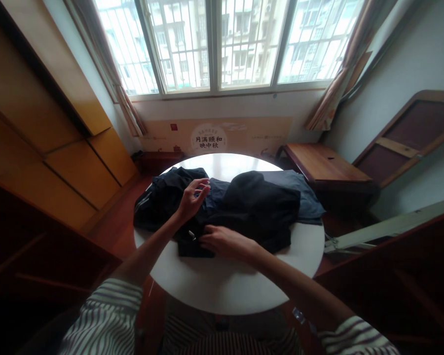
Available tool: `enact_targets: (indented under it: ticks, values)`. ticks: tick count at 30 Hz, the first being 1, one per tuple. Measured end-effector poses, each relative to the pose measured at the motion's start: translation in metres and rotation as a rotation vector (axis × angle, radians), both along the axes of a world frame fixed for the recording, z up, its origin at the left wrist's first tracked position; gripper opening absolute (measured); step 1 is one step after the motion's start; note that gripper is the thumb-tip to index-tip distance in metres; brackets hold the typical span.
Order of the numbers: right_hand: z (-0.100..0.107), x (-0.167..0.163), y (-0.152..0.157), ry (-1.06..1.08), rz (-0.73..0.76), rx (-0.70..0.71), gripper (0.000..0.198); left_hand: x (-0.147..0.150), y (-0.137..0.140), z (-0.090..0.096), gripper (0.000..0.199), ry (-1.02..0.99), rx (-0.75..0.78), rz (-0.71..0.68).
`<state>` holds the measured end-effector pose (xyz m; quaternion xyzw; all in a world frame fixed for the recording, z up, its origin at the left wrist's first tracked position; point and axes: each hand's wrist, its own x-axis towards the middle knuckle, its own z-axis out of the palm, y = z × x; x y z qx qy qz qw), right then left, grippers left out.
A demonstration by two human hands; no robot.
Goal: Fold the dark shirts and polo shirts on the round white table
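Note:
A black garment (264, 202) lies loosely spread over the white round table (229, 291). My left hand (193, 199) is raised just above the cloth, its fingers bent and apart, with nothing visible between them. Lower down, my right hand (225, 241) is closed at the near edge of the black garment, its fingertips partly hidden in the dark fabric. Beside those fingers shows a small white piece (191, 235), too small to name. Bunched dark clothing (159, 197) with pale stripes lies to the left of my left hand.
Grey-blue folded clothing (307, 199) lies under the black garment at the table's right. A wooden side table (325, 162) stands behind on the right. Yellow-brown cabinets (83, 172) line the left, and a barred window (214, 49) is ahead.

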<state>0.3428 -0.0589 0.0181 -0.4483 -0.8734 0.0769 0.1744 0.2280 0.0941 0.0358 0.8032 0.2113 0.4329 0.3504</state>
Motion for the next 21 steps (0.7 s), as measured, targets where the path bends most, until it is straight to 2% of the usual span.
enact_targets:
  ticks: [3,6,9,12,14,16,19,21]
  values:
    - [0.000,-0.014,-0.021,0.072,0.165,-0.061,0.017,0.024,-0.011,0.002,0.044,0.214,0.204,-0.237]
    - [0.013,0.003,-0.038,0.174,0.148,-0.105,0.023,0.047,-0.026,-0.009,0.049,0.453,0.403,-0.408]
    - [0.021,0.043,-0.043,0.233,-0.071,-0.051,0.032,0.070,-0.035,-0.025,0.046,0.693,0.513,-0.358]
    - [0.014,0.096,-0.040,0.250,-0.424,0.103,0.039,0.088,-0.035,-0.035,0.026,0.811,0.525,-0.325]
    - [0.002,0.132,-0.036,0.251,-0.630,0.206,0.036,0.093,-0.029,-0.035,0.022,0.715,0.476,-0.330]
    - [-0.015,0.164,-0.032,0.226,-0.791,0.291,0.030,0.090,-0.015,-0.031,0.025,0.517,0.363,-0.268]
    - [-0.040,0.196,-0.026,0.085,-0.963,0.330,0.039,0.072,0.021,-0.015,0.029,0.213,0.113,0.029]
    - [-0.054,0.205,-0.022,0.005,-0.996,0.301,0.031,0.057,0.046,0.000,0.025,0.078,-0.014,0.280]
